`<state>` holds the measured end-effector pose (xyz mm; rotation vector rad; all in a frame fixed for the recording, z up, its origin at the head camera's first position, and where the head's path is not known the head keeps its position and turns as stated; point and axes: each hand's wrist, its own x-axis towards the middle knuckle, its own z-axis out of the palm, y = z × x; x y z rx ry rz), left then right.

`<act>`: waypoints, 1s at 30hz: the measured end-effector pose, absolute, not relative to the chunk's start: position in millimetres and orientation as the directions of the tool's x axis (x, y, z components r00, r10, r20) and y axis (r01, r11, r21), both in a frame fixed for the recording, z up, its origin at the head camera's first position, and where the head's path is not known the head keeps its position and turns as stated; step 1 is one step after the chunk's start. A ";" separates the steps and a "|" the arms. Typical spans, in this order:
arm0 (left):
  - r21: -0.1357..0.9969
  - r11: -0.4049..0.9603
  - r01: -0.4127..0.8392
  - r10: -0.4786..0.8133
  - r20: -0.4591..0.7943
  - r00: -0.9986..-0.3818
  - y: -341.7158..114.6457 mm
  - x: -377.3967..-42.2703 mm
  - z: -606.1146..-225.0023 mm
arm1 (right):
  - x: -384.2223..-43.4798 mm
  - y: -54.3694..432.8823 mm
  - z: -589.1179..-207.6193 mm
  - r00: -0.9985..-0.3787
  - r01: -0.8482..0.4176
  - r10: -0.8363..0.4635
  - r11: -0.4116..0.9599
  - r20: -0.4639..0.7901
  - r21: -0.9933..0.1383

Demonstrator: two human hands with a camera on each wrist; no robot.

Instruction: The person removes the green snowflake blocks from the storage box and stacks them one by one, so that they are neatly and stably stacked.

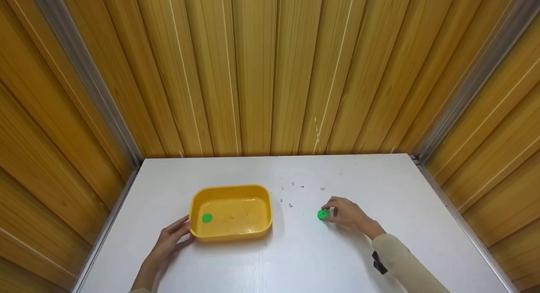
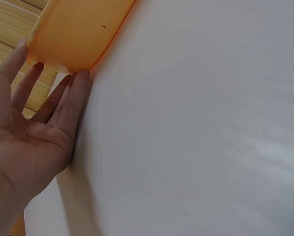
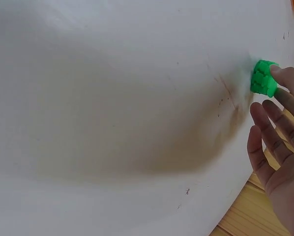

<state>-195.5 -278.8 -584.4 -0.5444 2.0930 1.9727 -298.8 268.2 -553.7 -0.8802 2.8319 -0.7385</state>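
Observation:
A yellow rectangular plastic tub (image 1: 231, 234) stands on the white table, left of the middle. Inside it, near its left end, lies a flat-looking green disc (image 1: 206, 218). My left hand (image 1: 171, 240) is at the tub's left end; in the left wrist view its nearly straight fingers (image 2: 74, 101) touch the outer wall (image 2: 78, 39). My right hand (image 1: 348, 213), to the right of the tub, pinches a small green round piece (image 1: 322, 215) between thumb and forefinger at the tabletop. Blocky, tread-like ridges cover that piece's side (image 3: 263, 77); the other fingers are off it.
The white tabletop (image 1: 295, 259) has dark scuff marks (image 1: 291, 205) between the tub and the right hand. Wood-patterned panels (image 1: 253, 73) rise at the back and both sides, with grey metal strips (image 1: 476, 82) at the corners.

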 end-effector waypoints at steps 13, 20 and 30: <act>0.913 0.044 -0.405 -0.123 -0.398 -0.909 -279.5 -197.0 -582.3 | -298.9 271.6 -554.2 -0.822 -0.521 -0.565 0.699 0.069 -0.490; 0.926 0.020 -0.377 -0.122 -0.372 -0.920 -280.6 -194.1 -581.8 | -299.4 271.8 -554.3 -0.817 -0.533 -0.571 0.697 0.078 -0.479; 0.906 0.023 -0.422 -0.149 -0.414 -0.898 -278.7 -195.9 -583.9 | -299.4 270.8 -559.9 -0.832 -0.499 -0.553 0.713 0.042 -0.493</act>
